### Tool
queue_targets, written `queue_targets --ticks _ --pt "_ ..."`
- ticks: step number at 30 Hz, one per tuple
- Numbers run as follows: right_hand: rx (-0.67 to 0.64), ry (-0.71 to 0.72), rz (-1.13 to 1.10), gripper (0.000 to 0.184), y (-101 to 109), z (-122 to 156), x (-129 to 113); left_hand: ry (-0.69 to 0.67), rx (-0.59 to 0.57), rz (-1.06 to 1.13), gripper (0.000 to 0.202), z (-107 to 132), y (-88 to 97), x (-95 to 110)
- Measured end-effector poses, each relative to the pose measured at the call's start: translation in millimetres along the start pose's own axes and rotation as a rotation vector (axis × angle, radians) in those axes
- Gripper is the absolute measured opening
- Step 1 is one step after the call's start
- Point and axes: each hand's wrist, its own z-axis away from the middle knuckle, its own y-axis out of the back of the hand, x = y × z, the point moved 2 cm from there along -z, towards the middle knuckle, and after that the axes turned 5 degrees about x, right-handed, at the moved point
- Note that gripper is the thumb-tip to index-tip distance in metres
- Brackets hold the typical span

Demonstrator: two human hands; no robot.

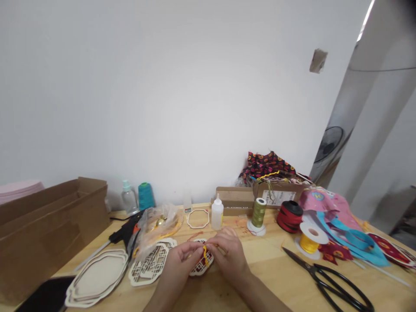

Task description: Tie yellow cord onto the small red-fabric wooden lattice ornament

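Observation:
My left hand [180, 260] and my right hand [229, 253] meet low in the middle of the wooden table [269, 268]. Both pinch a yellow cord [206, 255] that hangs in a short loop between the fingertips. Right under the hands lies a small cream cut-out panel with red backing [203, 263]. A larger cream lattice panel [151, 262] rests just left of my left hand. A white octagonal ring [198, 218] lies beyond the hands.
Black scissors [328, 277] lie at the right front. Spools of yellow [310, 240], olive [258, 213] and red [290, 216] thread stand nearby, with a white glue bottle [217, 213], a black glue gun [126, 232], an open cardboard box [45, 229] left, and cream plates [97, 277].

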Motion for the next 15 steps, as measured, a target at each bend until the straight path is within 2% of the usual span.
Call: queue_targets --ticks 5,9,15 --pt "0.029 -0.007 0.003 0.016 1.5 0.7 -2.8 -0.108 0.060 -0.145 0.015 4.6 -2.1 10.4" --pt "-0.002 -0.057 0.045 0.014 -0.4 -0.1 -1.9 -0.112 0.063 -0.235 0.014 2.8 -0.8 7.9" --pt "-0.040 -0.183 0.021 0.013 -3.2 2.5 0.1 -0.075 0.015 -0.224 0.019 -2.1 1.8 -2.7"
